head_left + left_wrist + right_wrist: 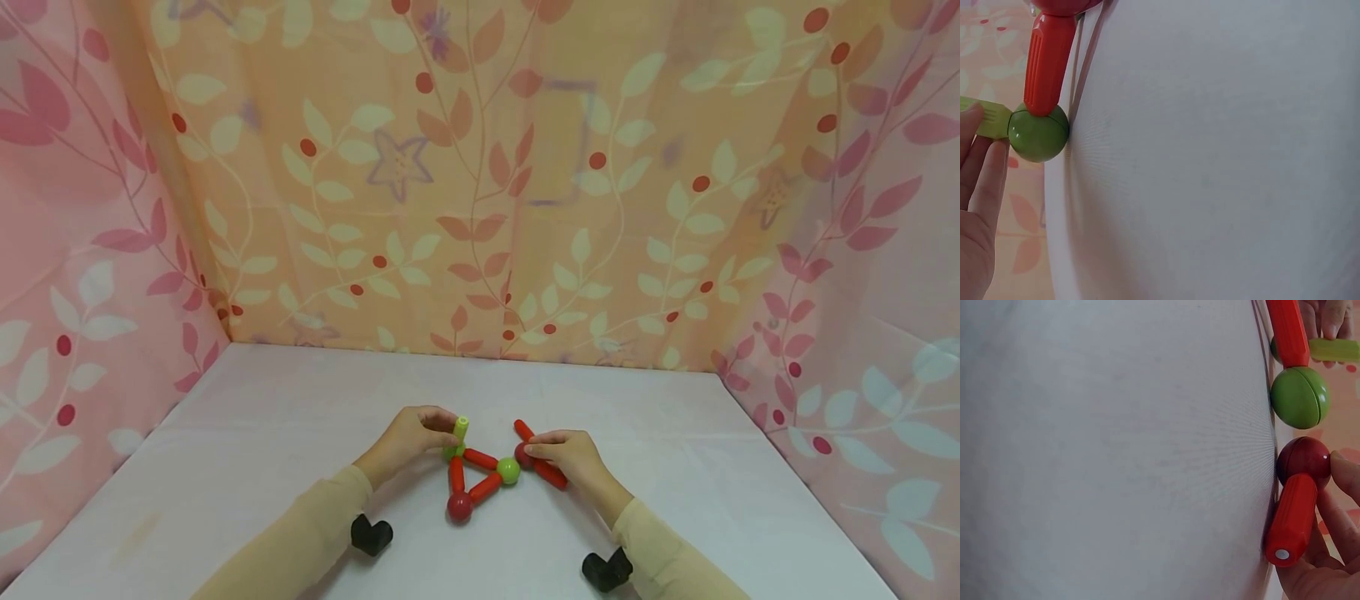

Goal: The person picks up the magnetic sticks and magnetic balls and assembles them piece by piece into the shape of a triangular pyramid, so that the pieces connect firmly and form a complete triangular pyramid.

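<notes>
A triangle of red rods (485, 487) and balls lies on the white tabletop, with a dark red ball (460, 507) at its near corner and a green ball (508, 471) at its right corner. At the far left corner sits another green ball (1038, 132), from which a yellow-green rod (461, 429) rises. My left hand (416, 435) pinches that rod between thumb and fingers. To the right, my right hand (576, 457) grips a separate dark red ball (1304, 464) with red rods (1292, 519) on it. A narrow gap separates this ball from the triangle's right green ball.
White cloth covers the table (300, 400). Floral curtains (480, 167) close off the back and both sides. A black wrist mount (371, 535) shows at the left sleeve and another black mount (607, 570) at the right sleeve.
</notes>
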Available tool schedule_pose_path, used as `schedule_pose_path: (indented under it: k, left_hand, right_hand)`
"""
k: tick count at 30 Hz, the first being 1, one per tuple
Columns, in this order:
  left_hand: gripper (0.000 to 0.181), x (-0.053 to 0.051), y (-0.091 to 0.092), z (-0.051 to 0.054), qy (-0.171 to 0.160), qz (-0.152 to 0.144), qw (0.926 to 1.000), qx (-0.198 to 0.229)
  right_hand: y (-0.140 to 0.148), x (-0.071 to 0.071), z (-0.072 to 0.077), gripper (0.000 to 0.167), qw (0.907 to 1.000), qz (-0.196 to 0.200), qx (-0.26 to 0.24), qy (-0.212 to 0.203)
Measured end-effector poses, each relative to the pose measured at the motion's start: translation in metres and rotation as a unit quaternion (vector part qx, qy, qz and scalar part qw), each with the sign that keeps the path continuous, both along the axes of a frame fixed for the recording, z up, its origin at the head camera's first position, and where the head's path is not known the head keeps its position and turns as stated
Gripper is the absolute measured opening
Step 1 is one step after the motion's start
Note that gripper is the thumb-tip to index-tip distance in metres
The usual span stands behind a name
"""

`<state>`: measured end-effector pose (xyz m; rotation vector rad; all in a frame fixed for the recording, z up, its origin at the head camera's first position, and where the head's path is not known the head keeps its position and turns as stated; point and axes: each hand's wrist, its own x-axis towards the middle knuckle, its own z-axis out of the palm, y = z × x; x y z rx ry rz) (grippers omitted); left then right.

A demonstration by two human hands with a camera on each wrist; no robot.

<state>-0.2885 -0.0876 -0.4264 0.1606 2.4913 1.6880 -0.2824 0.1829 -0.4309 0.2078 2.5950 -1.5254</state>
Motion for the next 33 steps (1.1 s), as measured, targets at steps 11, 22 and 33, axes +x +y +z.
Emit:
schedule_pose_path:
  k: [11, 22, 33]
  left_hand:
    - [0.027, 0.011, -0.007, 0.005, 0.025, 0.000, 0.9996, 0.011]
    - [0.026, 0.027, -0.015, 0.020, 0.028, 0.008, 0.9993, 0.024]
    - [0.020, 0.040, -0.010, 0.028, 0.007, 0.009, 0.9995, 0.028]
  right_hand:
    - [0.002, 0.006, 0.000, 0.026, 1.0000, 0.002, 0.000, 0.000]
    - [0.011, 0.013, 0.004, 0.023, 0.9982, 0.038, 0.039, 0.023]
    - [0.011, 0.017, 0.006, 0.019, 0.9940, 0.056, 0.092, 0.018]
